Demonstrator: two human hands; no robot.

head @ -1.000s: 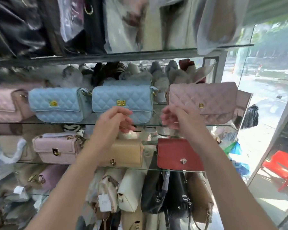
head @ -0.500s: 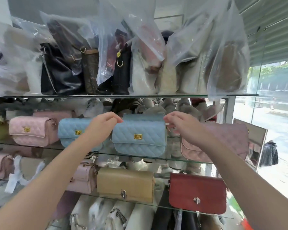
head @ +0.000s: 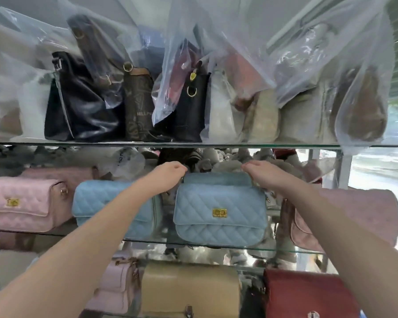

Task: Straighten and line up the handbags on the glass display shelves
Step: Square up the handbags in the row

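A light blue quilted handbag (head: 218, 214) with a gold clasp stands upright on the middle glass shelf (head: 147, 241). My left hand (head: 168, 176) grips its top left corner and my right hand (head: 262, 174) grips its top right corner. A second light blue quilted bag (head: 97, 200) sits just to its left, partly behind my left forearm. Further left is a pink quilted bag (head: 25, 203). At the right end, a dusty pink bag (head: 365, 214) lies partly hidden by my right forearm.
The top shelf (head: 216, 145) holds several bags in clear plastic covers, among them a black bag (head: 83, 106). On the shelf below stand a tan bag (head: 189, 288), a red bag (head: 308, 294) and a pale pink bag (head: 117, 288). Bright glass and a street lie at the right.
My view has tilted upward, bringing the top shelf into sight. Both hands rose from in front of the blue bag to its top corners and closed on them.
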